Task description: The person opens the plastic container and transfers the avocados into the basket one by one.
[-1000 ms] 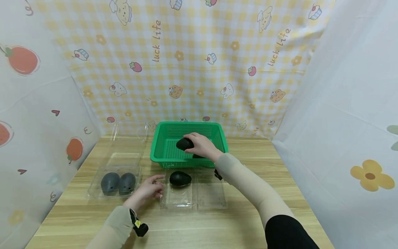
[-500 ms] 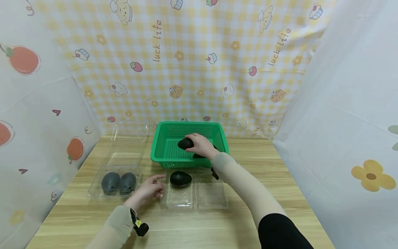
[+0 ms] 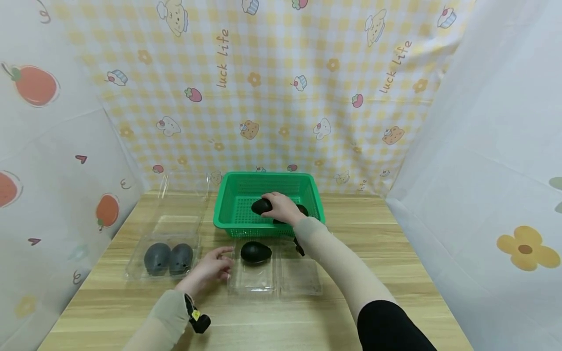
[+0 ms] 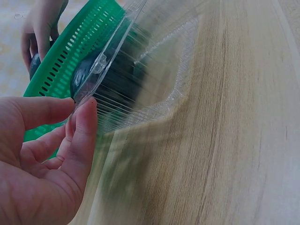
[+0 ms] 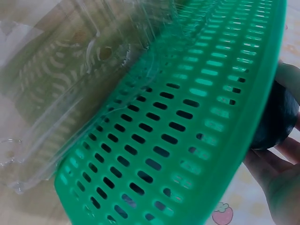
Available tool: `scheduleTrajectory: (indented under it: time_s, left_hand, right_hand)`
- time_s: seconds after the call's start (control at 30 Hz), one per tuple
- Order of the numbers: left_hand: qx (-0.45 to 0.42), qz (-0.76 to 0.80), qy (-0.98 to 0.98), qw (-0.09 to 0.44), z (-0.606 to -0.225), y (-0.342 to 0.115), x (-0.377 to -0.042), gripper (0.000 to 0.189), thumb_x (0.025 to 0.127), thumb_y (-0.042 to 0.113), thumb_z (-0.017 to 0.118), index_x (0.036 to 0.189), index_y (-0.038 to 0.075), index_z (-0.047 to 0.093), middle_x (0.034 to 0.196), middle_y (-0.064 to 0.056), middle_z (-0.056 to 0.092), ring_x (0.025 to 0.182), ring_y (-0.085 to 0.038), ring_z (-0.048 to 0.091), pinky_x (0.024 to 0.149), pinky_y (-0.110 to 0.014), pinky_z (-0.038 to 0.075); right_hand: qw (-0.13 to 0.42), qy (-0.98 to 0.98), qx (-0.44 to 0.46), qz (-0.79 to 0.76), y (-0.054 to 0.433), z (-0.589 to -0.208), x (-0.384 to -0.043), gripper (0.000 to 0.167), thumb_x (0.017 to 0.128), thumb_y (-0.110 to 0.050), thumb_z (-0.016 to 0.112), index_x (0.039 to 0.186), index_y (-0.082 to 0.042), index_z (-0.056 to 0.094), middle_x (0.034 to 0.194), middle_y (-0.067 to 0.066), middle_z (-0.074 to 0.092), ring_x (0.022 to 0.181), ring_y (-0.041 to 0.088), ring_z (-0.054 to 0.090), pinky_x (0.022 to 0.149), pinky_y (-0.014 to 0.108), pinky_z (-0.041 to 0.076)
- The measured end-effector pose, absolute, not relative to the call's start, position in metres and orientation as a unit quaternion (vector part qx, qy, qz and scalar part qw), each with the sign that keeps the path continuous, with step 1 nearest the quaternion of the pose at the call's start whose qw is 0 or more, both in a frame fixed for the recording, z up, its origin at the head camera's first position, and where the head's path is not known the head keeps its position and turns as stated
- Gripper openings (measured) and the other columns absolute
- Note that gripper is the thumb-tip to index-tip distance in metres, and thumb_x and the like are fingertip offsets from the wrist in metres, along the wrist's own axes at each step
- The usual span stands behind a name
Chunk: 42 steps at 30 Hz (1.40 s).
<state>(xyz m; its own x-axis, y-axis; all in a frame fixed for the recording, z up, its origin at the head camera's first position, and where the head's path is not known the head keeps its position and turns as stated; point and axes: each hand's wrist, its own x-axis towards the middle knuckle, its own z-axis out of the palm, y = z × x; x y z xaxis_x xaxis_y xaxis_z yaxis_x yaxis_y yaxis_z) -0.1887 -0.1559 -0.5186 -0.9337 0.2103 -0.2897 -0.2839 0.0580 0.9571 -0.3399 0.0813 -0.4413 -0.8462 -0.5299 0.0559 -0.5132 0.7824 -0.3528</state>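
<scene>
My right hand (image 3: 281, 208) grips a dark avocado (image 3: 262, 206) over the inside of the green basket (image 3: 226, 225). Beneath that hand, other avocados (image 3: 302, 210) lie in the basket, partly covered by it. With thumb and index finger, my left hand (image 4: 51, 159) pinches the rim of an open clear plastic clamshell box (image 3: 252, 282) in front of the basket. One avocado (image 3: 255, 252) lies sideways in its left half, towards the back. The right wrist view shows the held avocado (image 5: 277, 119) between fingers, beyond the basket wall.
At the left stands a second open clear clamshell (image 3: 131, 267), its lid raised behind, with two dark avocados (image 3: 157, 259) side by side in it. Everything rests on a wooden table (image 3: 272, 326). A patterned cloth (image 3: 272, 107) hangs behind, and white cloths flank both sides.
My right forearm has swung a little left, and the held avocado sits slightly lower. More of the avocados in the basket show. My left hand stays at the clamshell rim.
</scene>
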Motion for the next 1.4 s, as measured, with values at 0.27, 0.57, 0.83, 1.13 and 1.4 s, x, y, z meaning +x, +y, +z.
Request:
scheduleTrajectory:
  time_s: [0.27, 0.57, 0.83, 1.13, 1.4]
  left_hand:
    - [-0.026, 0.684, 0.707, 0.18, -0.518, -0.156, -0.189, 0.054, 0.093, -0.005, 0.053, 0.143, -0.008, 0.035, 0.096, -0.019, 0.054, 0.07, -0.017, 0.055, 0.058, -0.027, 0.053]
    - [-0.016, 0.685, 0.706, 0.181, -0.521, -0.156, -0.189, 0.054, 0.094, -0.003, 0.054, 0.144, -0.008, 0.034, 0.094, -0.014, 0.053, 0.069, -0.017, 0.054, 0.057, -0.027, 0.052]
    - [-0.027, 0.683, 0.707, 0.18, -0.522, -0.156, -0.19, 0.053, 0.094, -0.003, 0.055, 0.143, -0.007, 0.035, 0.095, -0.015, 0.054, 0.068, -0.017, 0.055, 0.057, -0.026, 0.052]
    - [-0.029, 0.688, 0.703, 0.178, -0.52, -0.156, -0.19, 0.054, 0.092, -0.004, 0.055, 0.143, -0.007, 0.036, 0.095, -0.015, 0.054, 0.068, -0.016, 0.055, 0.056, -0.025, 0.052]
    - [-0.026, 0.685, 0.705, 0.179, -0.522, -0.157, -0.19, 0.054, 0.093, -0.003, 0.055, 0.143, -0.008, 0.035, 0.097, -0.017, 0.054, 0.068, -0.016, 0.055, 0.057, -0.026, 0.052]
  right_hand:
    - [0.03, 0.945, -0.277, -0.173, 0.08, -0.45, -0.342, 0.063, 0.087, -0.036, 0.073, 0.142, -0.015, 0.049, 0.139, 0.008, 0.05, 0.122, 0.025, 0.051, 0.096, 0.041, 0.046]
    - [0.038, 0.944, -0.276, -0.176, 0.08, -0.456, -0.343, 0.064, 0.086, -0.036, 0.074, 0.142, -0.017, 0.049, 0.139, 0.009, 0.051, 0.121, 0.025, 0.052, 0.095, 0.042, 0.046]
    - [0.046, 0.941, -0.286, -0.178, 0.08, -0.462, -0.347, 0.063, 0.086, -0.037, 0.073, 0.141, -0.018, 0.049, 0.14, 0.006, 0.051, 0.123, 0.023, 0.05, 0.098, 0.039, 0.045]
    - [0.051, 0.937, -0.298, -0.175, 0.078, -0.462, -0.346, 0.061, 0.087, -0.036, 0.073, 0.14, -0.016, 0.051, 0.136, 0.006, 0.054, 0.12, 0.022, 0.052, 0.097, 0.038, 0.045]
    - [0.057, 0.934, -0.305, -0.176, 0.077, -0.465, -0.347, 0.06, 0.087, -0.033, 0.074, 0.139, -0.014, 0.052, 0.135, 0.006, 0.055, 0.12, 0.022, 0.053, 0.097, 0.037, 0.046]
